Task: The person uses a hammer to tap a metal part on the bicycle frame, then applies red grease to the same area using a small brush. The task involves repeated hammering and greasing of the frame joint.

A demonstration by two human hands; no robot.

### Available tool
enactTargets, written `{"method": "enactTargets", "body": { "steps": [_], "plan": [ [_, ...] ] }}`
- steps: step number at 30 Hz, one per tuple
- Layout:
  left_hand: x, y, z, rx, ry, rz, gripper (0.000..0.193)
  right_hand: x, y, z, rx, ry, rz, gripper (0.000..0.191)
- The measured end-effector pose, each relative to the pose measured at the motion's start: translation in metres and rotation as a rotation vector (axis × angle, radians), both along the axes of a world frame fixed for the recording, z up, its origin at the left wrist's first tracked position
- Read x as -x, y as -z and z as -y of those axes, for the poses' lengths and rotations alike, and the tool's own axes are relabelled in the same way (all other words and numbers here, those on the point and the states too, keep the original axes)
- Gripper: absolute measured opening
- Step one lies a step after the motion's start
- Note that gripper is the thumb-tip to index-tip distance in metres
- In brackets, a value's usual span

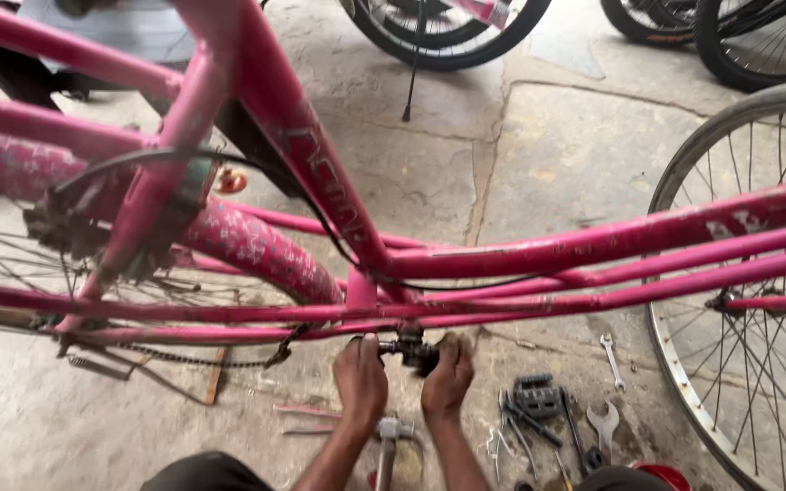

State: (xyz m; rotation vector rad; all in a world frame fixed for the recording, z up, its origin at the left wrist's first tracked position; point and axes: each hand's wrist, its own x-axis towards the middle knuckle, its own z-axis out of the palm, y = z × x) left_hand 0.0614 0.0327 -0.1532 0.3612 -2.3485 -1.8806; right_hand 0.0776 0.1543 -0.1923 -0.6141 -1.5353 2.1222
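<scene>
Both of your hands met at the bottom bracket of the pink bicycle frame, low at mid-frame. Your left hand had its fingers curled against the dark, greasy axle fitting; your right hand cupped its other side. The work looked midway: the fitting remained in the frame, and the chain hung slack. A hammer, steel spanners and a black pedal lay on the rough concrete floor.

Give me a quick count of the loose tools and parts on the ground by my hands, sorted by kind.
Wrenches: 2, the other is smaller
Hammer: 1
Black pedal: 1
Total: 4, not counting the thin dark tools beside the pedal, too jumbled to count.
</scene>
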Motion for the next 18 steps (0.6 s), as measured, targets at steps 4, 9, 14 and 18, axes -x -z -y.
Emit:
{"method": "enactTargets", "body": {
  "steps": [4,9,14,18],
  "plan": [
    [-0.020,-0.032,-0.001,0.196,0.026,-0.149,0.024,0.003,0.012,0.014,0.494,-0.047,0.176,0.037],
    [-0.035,-0.054,-0.031,0.468,0.144,-0.483,0.020,0.002,0.008,0.030,1.807,-0.697,-0.126,0.030],
    [-0.077,-0.035,-0.115,0.852,1.257,-0.134,0.022,-0.011,0.029,0.101,1.186,-0.916,0.132,0.040],
    [-0.062,-0.008,-0.107,0.829,1.256,0.069,0.020,-0.021,0.054,0.088,0.843,-0.703,0.425,0.044]
  ]
}}
